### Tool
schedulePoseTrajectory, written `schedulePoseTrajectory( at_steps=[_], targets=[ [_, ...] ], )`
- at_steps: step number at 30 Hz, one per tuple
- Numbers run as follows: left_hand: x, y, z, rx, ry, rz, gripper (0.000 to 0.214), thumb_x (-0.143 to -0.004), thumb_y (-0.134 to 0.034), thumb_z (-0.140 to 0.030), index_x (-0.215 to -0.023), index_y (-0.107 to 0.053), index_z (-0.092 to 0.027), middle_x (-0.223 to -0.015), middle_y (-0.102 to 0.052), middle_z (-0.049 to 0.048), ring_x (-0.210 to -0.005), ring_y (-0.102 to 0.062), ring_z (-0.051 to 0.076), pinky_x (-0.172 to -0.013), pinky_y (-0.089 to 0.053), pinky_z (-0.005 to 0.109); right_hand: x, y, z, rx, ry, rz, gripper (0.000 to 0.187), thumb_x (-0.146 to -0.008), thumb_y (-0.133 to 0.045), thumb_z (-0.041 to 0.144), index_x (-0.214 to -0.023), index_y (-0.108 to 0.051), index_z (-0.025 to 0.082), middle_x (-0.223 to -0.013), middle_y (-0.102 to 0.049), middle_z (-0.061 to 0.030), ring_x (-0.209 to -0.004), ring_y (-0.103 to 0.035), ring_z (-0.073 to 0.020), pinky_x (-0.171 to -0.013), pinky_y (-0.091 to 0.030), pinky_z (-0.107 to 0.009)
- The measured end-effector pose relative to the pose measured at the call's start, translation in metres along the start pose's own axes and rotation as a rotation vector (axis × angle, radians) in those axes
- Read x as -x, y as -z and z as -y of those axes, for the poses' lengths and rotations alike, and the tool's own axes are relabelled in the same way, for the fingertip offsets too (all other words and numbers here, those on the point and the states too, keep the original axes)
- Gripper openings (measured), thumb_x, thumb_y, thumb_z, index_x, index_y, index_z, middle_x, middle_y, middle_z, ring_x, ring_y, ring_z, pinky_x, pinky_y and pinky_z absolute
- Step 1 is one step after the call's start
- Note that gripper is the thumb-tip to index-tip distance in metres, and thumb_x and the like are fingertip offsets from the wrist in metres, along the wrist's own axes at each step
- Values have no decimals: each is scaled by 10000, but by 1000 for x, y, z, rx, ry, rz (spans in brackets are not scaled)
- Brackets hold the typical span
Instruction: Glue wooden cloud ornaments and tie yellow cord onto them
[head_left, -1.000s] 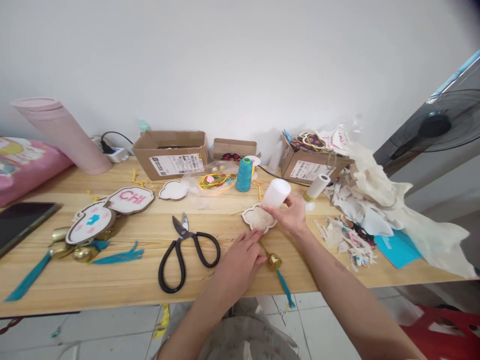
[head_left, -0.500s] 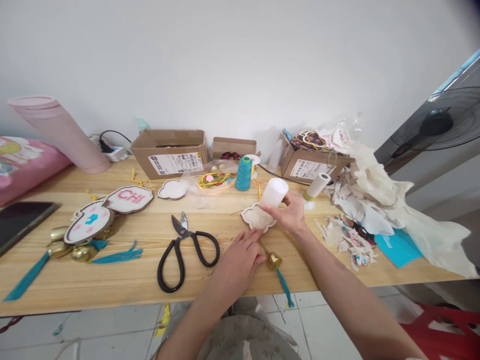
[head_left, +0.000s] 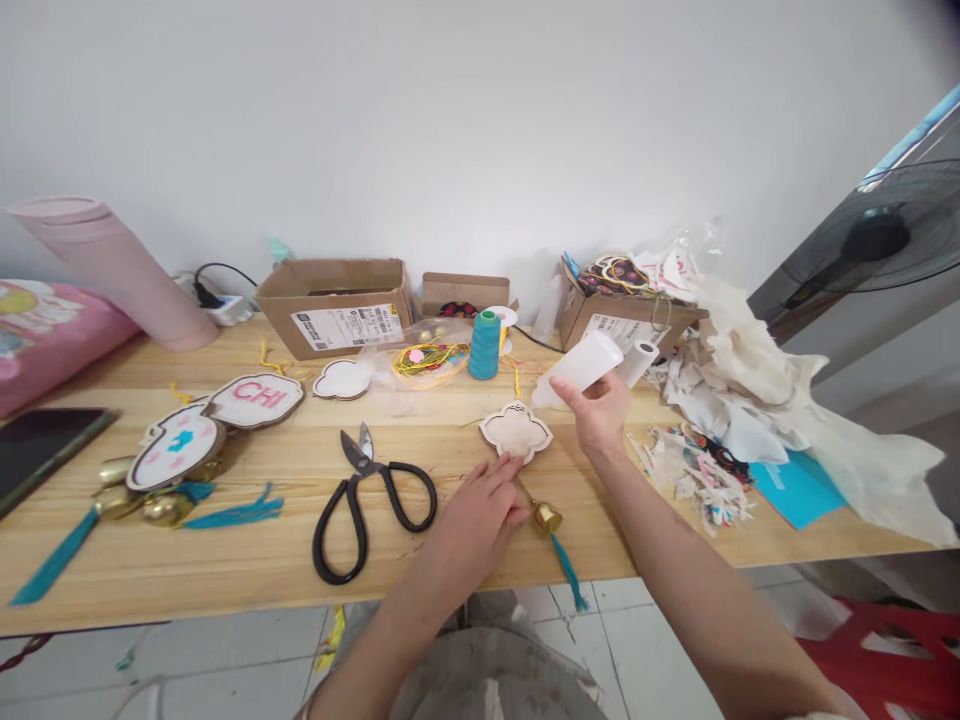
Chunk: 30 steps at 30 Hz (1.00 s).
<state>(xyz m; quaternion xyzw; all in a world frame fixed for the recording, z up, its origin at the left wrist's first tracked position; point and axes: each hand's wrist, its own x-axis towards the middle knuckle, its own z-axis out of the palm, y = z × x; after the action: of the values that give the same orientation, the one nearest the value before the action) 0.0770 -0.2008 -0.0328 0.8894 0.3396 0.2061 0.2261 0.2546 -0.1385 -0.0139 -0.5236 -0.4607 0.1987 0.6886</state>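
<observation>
My right hand (head_left: 604,412) is wrapped round a white plastic bottle (head_left: 581,365), tilted with its narrow end down to the left. The bottle is apart from a cloud-shaped wooden ornament (head_left: 517,432) lying flat on the table. Resting flat at that ornament's lower edge are the fingers of my left hand (head_left: 480,505), which is open. A brass bell (head_left: 547,517) with a teal tassel (head_left: 568,572) hangs off the ornament's lower cord, beside my left fingers. Left of that hand lie black-handled scissors (head_left: 371,500), blades apart.
Finished ornaments (head_left: 255,400) with bells lie at the left near a phone (head_left: 49,450). Behind stand a cardboard box (head_left: 334,310), a teal thread cone (head_left: 485,345) and a second box (head_left: 622,325). Fabric scraps (head_left: 694,480) and cream cloth (head_left: 810,420) cover the right side.
My right hand has moved the bottle right and away from over the cloud-shaped ornament, tilting it further. My left hand has stayed at the ornament's lower edge.
</observation>
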Motion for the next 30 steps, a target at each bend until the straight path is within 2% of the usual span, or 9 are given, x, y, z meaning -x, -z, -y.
schedulePoseTrajectory(
  at_steps=[3,6,10,13,18,24,27,30],
  targets=[
    [-8,12,3,54,2,-84,213,-835,-418,-220,-745,-610,-191,-1154,-573,62,-1139,-454,185,-985,-341,381,-2,-1,3,-49,-15,-36,352,-510,-701,408,-720,-545,172,-733,-655,-51,-681,-605,-192,-637,-492,-327],
    [-31,23,17,77,21,-149,205,-812,-459,-282,-782,-652,-219,-1147,-577,31,-1088,-493,192,-965,-364,362,-1,-3,6,-61,-21,-29,356,-502,-701,417,-712,-537,180,-732,-656,-50,-684,-609,-196,-638,-492,-330],
    [-68,23,39,75,50,-72,210,-795,-486,-277,-792,-684,-209,-1094,-602,41,-1008,-544,180,-897,-416,315,-1,-2,8,-86,-23,-17,341,-505,-705,404,-700,-533,183,-690,-646,-42,-644,-601,-187,-611,-494,-321],
    [-81,17,46,18,44,-60,195,-783,-513,-283,-797,-694,-213,-1125,-584,52,-1034,-527,185,-910,-401,320,-2,0,6,-105,-11,-13,346,-520,-705,399,-726,-537,178,-694,-641,-41,-649,-600,-185,-607,-495,-314],
    [-81,13,48,-36,46,-65,221,-795,-498,-317,-844,-692,-224,-1162,-564,66,-1075,-496,203,-934,-375,361,-3,1,6,-77,-8,-18,366,-540,-689,429,-755,-537,174,-722,-647,-45,-676,-607,-192,-633,-497,-324],
    [-79,18,43,-7,96,-12,275,-835,-422,-313,-913,-671,-226,-1180,-554,68,-1114,-469,206,-960,-343,397,-2,2,7,-115,7,-22,350,-545,-697,405,-757,-549,169,-733,-652,-48,-681,-607,-187,-639,-492,-317],
    [-73,24,37,-66,112,10,295,-849,-391,-292,-1000,-635,-226,-1231,-508,84,-1189,-389,226,-976,-312,427,-2,3,6,-147,12,-35,326,-548,-708,367,-753,-555,165,-715,-650,-34,-663,-602,-176,-625,-486,-307],
    [-62,27,33,-227,99,64,304,-840,-412,-304,-1093,-577,-269,-1321,-405,89,-1253,-269,287,-977,-241,530,-2,2,6,-187,6,-45,307,-546,-715,342,-745,-561,165,-702,-650,-18,-657,-600,-169,-614,-480,-300]
  ],
)
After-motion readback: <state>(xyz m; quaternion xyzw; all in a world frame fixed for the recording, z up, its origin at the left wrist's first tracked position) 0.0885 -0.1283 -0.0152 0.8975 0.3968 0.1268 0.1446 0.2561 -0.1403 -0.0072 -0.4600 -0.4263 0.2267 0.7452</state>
